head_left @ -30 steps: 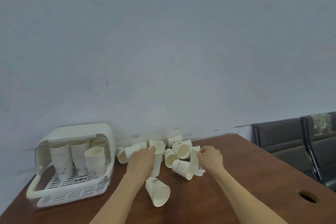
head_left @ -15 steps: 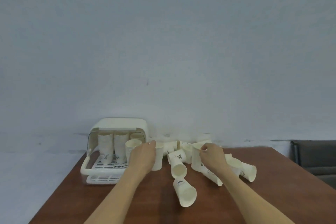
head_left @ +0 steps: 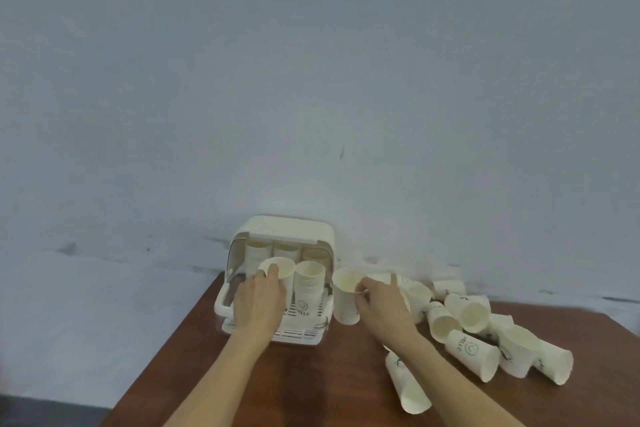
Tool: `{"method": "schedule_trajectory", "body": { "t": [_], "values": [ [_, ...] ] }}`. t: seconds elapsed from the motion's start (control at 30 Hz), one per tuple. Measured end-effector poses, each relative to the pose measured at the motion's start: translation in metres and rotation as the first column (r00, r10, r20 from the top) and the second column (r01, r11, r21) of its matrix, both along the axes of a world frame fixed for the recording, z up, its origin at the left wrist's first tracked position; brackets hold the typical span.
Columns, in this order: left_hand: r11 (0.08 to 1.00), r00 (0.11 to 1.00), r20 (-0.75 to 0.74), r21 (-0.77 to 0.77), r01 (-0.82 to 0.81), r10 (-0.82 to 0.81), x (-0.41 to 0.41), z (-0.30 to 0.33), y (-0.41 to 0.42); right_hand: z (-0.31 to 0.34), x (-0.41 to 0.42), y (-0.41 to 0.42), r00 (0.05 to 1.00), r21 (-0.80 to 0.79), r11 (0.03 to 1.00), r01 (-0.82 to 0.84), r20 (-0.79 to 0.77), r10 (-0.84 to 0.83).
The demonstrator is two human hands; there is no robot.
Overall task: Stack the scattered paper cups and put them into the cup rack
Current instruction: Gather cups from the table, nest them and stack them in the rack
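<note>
A white cup rack with a raised lid stands at the table's far left corner, with several stacks of paper cups inside. My left hand grips an upright paper cup inside the rack, left of a tall stack. My right hand pinches the rim of another upright cup just right of the rack. Several loose cups lie tumbled on the table to the right, one marked HELLO, and one lies beside my right forearm.
The brown table ends at its left edge close to the rack. A pale blue-grey wall rises directly behind the rack and the cups.
Both hands moved left with a cup each. My left hand's cup is now inside the rack, and my right hand's cup stands beside it. The view swung left, away from the chairs.
</note>
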State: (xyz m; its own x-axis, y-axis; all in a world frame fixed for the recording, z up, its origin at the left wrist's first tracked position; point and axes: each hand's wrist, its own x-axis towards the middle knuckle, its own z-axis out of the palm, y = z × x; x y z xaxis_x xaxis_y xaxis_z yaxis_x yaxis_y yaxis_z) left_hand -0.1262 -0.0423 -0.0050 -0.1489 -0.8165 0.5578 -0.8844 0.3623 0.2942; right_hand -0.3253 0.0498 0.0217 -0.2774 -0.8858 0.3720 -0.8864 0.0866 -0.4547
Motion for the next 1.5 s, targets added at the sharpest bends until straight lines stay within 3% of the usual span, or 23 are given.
{"method": "schedule_trajectory", "body": {
  "t": [0.43,0.8,1.0,1.23,1.5],
  "values": [
    [0.988,0.994,-0.029,0.120,-0.098,0.102,0.036,-0.038,-0.055,-0.036,0.060,-0.052,0.990,-0.060,0.988,-0.143,0.011,0.144],
    [0.979,0.961,0.228,0.088,-0.181,0.158,0.043,-0.071,-0.081,-0.061,0.080,-0.091,0.997,-0.061,0.995,-0.076,-0.013,0.076],
    [0.968,0.938,0.294,0.114,-0.223,0.182,0.050,-0.081,-0.087,-0.079,0.099,-0.106,0.998,0.008,0.999,-0.045,-0.035,0.045],
    [0.966,0.957,0.237,0.153,-0.208,0.169,0.052,-0.078,-0.083,-0.085,0.112,-0.117,0.993,0.083,0.996,0.014,-0.117,-0.004],
    [0.977,0.985,0.143,0.177,-0.123,0.098,0.057,-0.076,-0.073,-0.084,0.115,-0.123,0.995,0.193,0.981,0.003,-0.095,0.016]
  ]
}}
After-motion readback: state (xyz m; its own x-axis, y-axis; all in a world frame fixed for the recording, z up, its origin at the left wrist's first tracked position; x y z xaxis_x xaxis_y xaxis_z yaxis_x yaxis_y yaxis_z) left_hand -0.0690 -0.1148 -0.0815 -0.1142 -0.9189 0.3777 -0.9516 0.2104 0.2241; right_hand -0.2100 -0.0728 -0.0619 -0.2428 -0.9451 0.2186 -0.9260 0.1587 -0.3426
